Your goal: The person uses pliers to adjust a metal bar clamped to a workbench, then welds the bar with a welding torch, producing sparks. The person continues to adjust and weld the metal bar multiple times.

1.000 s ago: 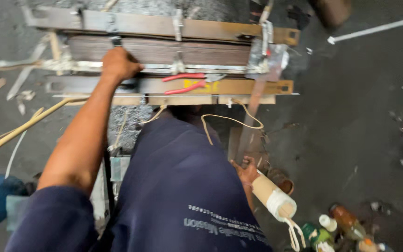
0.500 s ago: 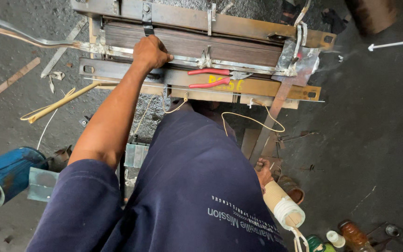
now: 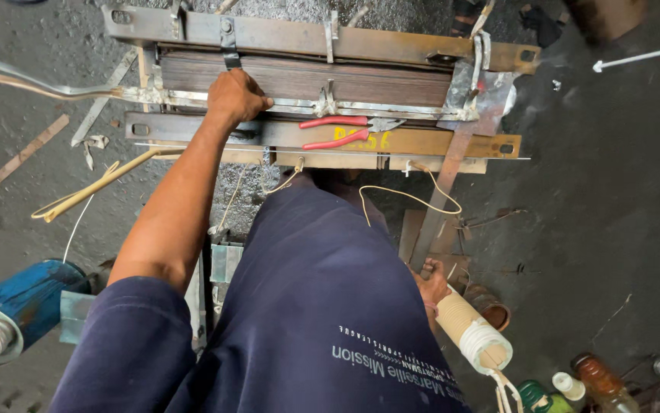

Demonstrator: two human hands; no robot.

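Left hand [image 3: 236, 95] is out far, fingers curled over the metal strap [image 3: 299, 105] that runs left to right across the stacked plate block [image 3: 307, 78] in its steel frame [image 3: 437, 141]; clamped on it, as far as I can tell, knuckles up. That strap's long axis lies crosswise, and just to the right of the grip rest the red-handled pliers [image 3: 335, 131], handles pointing left toward that hand, so the left is plainly the nearer one. Right hand [image 3: 431, 284] is down near, well apart, closed around a roll of pale tape [image 3: 474, 335], whose loose end trails down. Near right on the floor stand a green bottle [image 3: 532, 395] and a brown bottle [image 3: 604, 382]; contents unclear. Near left sits a blue drum [image 3: 27, 298].
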